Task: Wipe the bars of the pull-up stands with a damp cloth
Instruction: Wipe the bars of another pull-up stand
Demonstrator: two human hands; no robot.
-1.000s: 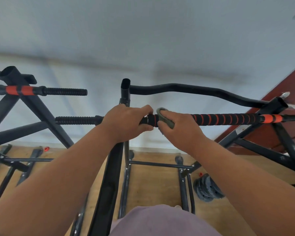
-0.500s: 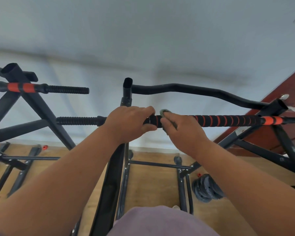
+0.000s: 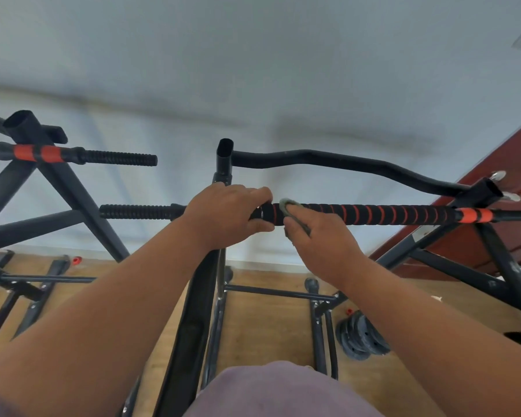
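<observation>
Left hand (image 3: 226, 215) grips the striped foam-wrapped bar (image 3: 373, 213); right hand (image 3: 319, 236) pinches a soft, limp grey cloth (image 3: 288, 206) against it; best wrapped around the rigid bar.

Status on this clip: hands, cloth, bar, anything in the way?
Left hand grips the striped bar. Right hand holds the cloth on the bar beside it. Bar to the right unobstructed.

Pale wall (image 3: 253, 70); wooden floor (image 3: 268, 320); dark red door (image 3: 518, 164) at right; weight plates (image 3: 361, 338) stacked on floor.
</observation>
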